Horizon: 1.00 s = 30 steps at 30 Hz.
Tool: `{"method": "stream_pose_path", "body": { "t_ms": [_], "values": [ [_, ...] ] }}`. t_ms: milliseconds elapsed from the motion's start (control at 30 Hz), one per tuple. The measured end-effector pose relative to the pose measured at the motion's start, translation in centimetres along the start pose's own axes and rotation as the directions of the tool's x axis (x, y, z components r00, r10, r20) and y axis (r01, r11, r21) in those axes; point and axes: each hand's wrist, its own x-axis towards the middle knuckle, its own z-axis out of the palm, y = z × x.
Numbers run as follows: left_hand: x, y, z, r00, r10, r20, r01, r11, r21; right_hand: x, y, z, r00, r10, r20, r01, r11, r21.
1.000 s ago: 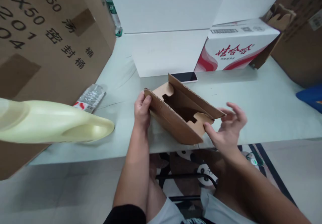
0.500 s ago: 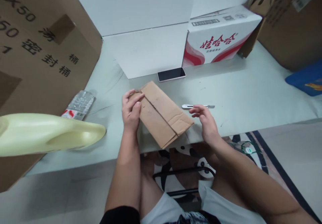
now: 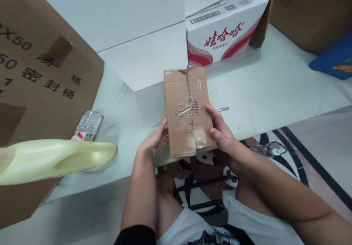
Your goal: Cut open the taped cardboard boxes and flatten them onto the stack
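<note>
Between my hands a small brown cardboard box [image 3: 178, 127] is held up over the table's near edge. Its facing side has a lengthwise seam, dark printing and scuffed tape patches near the bottom. My left hand [image 3: 156, 136] grips the box's left edge, with its fingers partly behind it. On the right edge, my right hand [image 3: 221, 129] has its fingers closed against the side. A utility knife [image 3: 223, 109] lies on the table just beyond my right hand, partly covered by the box and hand.
A white carton with red lettering [image 3: 222, 39] stands at the back. At left are a large brown carton [image 3: 33, 76], a flattened clear plastic bottle [image 3: 89, 124] and a pale yellow curved object [image 3: 68, 157]. A blue object [image 3: 332, 59] sits at far right.
The cardboard box has been turned so a different, printed side faces me. My right hand has moved left from beside the knife and taken hold of the box. The phone is now hidden.
</note>
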Motion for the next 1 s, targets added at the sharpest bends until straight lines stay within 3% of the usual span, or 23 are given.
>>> {"method": "stream_pose_path", "body": {
  "t_ms": [67,100,133,167,200,267,300,333,400,433,500,600,700,767,833,900,967,1000],
  "values": [
    [-0.5,0.3,0.6,0.96,-0.263,0.092,0.231,0.936,0.267,0.4,0.2,-0.2,0.996,0.052,-0.066,-0.047,0.996,0.077],
    [-0.6,0.6,0.9,0.956,-0.287,0.066,0.24,0.889,0.389,0.5,0.3,-0.3,0.996,0.062,-0.07,-0.054,0.993,0.105],
    [-0.8,1.0,1.1,0.982,-0.191,-0.013,0.175,0.869,0.464,0.7,0.4,-0.4,0.996,0.064,-0.06,-0.057,0.992,0.117],
    [-0.8,1.3,1.4,0.993,0.004,-0.116,0.056,0.857,0.512,0.8,0.4,-0.5,0.997,0.068,-0.038,-0.063,0.992,0.114],
    [-0.8,1.6,1.6,0.945,0.253,-0.209,-0.102,0.832,0.546,0.9,0.5,-0.5,0.997,0.072,-0.014,-0.07,0.992,0.102],
    [-0.7,2.0,2.1,0.697,0.668,-0.259,-0.437,0.683,0.586,1.0,0.4,-0.4,0.996,0.073,0.043,-0.076,0.995,0.071],
    [-0.7,2.2,2.4,0.584,0.789,-0.194,-0.568,0.567,0.597,1.1,0.4,-0.3,0.995,0.063,0.072,-0.067,0.996,0.058],
    [-0.7,2.2,2.6,0.505,0.86,-0.077,-0.667,0.446,0.597,1.1,0.4,-0.3,0.994,0.045,0.095,-0.049,0.998,0.041],
    [-0.7,2.3,2.8,0.43,0.889,0.159,-0.756,0.258,0.601,1.3,0.6,-0.6,0.995,0.02,0.1,-0.016,0.999,-0.043],
    [-0.7,2.3,2.9,0.422,0.878,0.228,-0.759,0.205,0.618,1.4,0.8,-0.8,0.997,0.023,0.073,-0.013,0.991,-0.131],
    [-0.7,2.3,2.8,0.432,0.862,0.265,-0.739,0.17,0.651,1.8,1.4,-1.6,0.999,0.044,-0.014,-0.046,0.922,-0.385],
    [-0.6,2.1,2.7,0.437,0.866,0.244,-0.727,0.179,0.663,2.4,2.4,-2.8,0.99,0.128,-0.057,-0.129,0.67,-0.731],
    [-0.3,1.9,2.7,0.425,0.875,0.232,-0.73,0.18,0.659,2.7,3.0,-3.4,0.952,0.297,-0.071,-0.209,0.461,-0.863],
    [-0.2,1.8,2.9,0.407,0.885,0.228,-0.739,0.172,0.652,2.9,3.1,-3.9,0.927,0.339,-0.161,-0.297,0.4,-0.867],
    [-0.1,1.7,3.2,0.385,0.897,0.218,-0.743,0.162,0.649,3.1,3.1,-4.4,0.918,0.271,-0.29,-0.39,0.486,-0.782],
    [0.0,1.5,3.6,0.378,0.906,0.189,-0.729,0.166,0.664,3.2,2.8,-4.8,0.896,0.156,-0.415,-0.385,0.737,-0.555],
    [-0.1,1.2,4.2,0.383,0.912,0.149,-0.703,0.184,0.687,3.1,1.9,-5.0,0.863,0.101,-0.496,-0.236,0.947,-0.218],
    [-0.1,1.0,4.6,0.386,0.914,0.129,-0.688,0.192,0.7,3.0,1.3,-4.9,0.852,0.088,-0.517,-0.141,0.988,-0.065]
  ]
}}
